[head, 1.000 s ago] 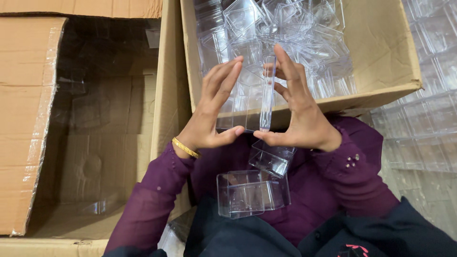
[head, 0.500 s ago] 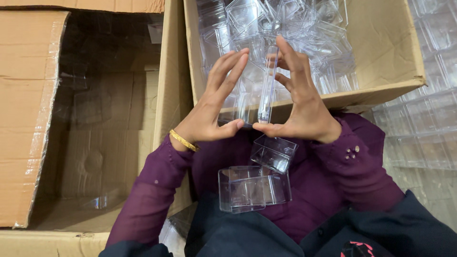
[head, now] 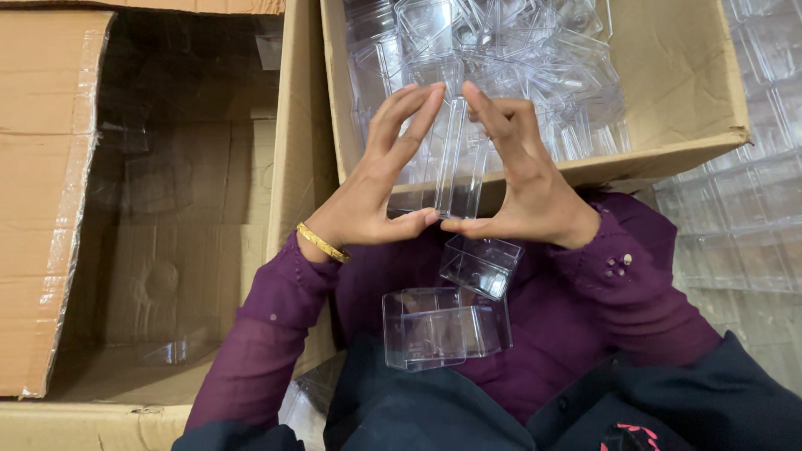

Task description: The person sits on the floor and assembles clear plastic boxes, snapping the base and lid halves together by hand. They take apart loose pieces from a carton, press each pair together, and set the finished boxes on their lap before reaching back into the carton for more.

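- A narrow clear plastic box (head: 458, 159) stood upright between both hands, in front of the cardboard carton (head: 668, 159), likely pinched for pressing its walls into shape.
- The left hand (head: 376, 188) and right hand (head: 522, 179) were half open, fingertips and thumbs clamping it.
- Nearer than the carton, two finished clear boxes (head: 447, 321) rested on the lap.
- Left of the carton sat a nearly bare open carton (head: 167, 209).

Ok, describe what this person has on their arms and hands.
Both arms wear sheer, deep purple sleeves. The right sleeve has small pale bead-like dots near the cuff. The left wrist carries a thin gold bangle just above the left sleeve. The left hand and right hand are bare; no rings are visible.
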Tool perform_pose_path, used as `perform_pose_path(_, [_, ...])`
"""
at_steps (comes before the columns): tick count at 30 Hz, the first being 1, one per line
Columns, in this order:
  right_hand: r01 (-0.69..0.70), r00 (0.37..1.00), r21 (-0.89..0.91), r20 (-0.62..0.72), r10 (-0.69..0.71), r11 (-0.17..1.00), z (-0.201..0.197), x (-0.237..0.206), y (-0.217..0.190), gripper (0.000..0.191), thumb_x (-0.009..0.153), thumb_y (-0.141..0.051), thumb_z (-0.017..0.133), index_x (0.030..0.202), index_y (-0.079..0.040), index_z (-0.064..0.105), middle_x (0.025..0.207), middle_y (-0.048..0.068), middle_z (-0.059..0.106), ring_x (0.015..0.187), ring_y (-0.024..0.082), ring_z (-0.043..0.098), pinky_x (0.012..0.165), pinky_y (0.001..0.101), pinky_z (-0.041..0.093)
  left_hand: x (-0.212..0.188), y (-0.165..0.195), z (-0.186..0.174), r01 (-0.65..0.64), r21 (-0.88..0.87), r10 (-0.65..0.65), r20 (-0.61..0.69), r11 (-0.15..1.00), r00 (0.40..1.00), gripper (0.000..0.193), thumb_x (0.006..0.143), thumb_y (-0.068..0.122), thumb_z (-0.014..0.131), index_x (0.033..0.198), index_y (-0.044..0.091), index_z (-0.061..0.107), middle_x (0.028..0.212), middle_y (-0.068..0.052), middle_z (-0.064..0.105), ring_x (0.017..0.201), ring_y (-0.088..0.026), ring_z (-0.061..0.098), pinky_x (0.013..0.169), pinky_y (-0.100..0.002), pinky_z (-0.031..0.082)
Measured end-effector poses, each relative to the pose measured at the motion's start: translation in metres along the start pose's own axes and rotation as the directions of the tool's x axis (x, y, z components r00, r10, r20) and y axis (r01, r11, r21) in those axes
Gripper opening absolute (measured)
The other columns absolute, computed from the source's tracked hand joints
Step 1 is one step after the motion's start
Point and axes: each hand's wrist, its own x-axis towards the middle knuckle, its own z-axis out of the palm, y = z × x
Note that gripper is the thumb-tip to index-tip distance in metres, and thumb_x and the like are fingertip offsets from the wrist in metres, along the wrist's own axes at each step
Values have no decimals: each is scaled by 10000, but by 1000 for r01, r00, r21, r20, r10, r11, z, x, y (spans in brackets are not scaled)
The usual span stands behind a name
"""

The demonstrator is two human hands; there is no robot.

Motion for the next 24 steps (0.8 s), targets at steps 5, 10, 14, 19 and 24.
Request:
perform_pose_path(5, [-68,997,37,29,67,997,-2,-1,0,1372,619,-340,1023,1669,-173,156,1432,135,371,1363,305,429,1125,450,493,0,0,0,5,-8,-5,4,1000,1000,1027,899,545,710,1669,93,202,1702,-121,243,1615,-346,191,1363,-509,187])
perform_pose_path(10, [-133,990,63,62,130,989,-4,-5,4,1380,604,-320,1018,1669,-227,145,1417,134,345,1403,311,441,1119,495,524,0,-3,1,41,-23,-41,7,999,999,1061,903,641,730,1668,112,218,1693,-127,267,1607,-346,231,1350,-503,231])
perform_pose_path(14, [-176,983,164,72,166,971,-3,-9,7,1371,631,-301,1012,1680,-240,131,1459,116,310,1460,301,400,1138,505,517,0,-5,3,42,8,-42,1,999,999,1109,867,681,753,1667,120,227,1680,-123,284,1594,-348,248,1345,-511,240])
perform_pose_path(19, [-211,977,295,89,193,932,-5,-7,11,1338,671,-223,978,1695,-246,118,1514,99,255,1509,301,333,1148,538,473,2,-4,3,45,29,-45,-14,999,999,1136,842,655,774,1677,110,229,1673,-135,272,1582,-359,239,1332,-517,230])
perform_pose_path(24, [-243,969,296,114,218,924,-9,-2,12,1334,661,-225,965,1685,-241,111,1511,99,272,1483,292,361,1130,523,500,4,-2,4,53,28,-53,-13,998,999,1138,851,620,786,1705,111,231,1662,-132,278,1571,-352,252,1326,-506,236])
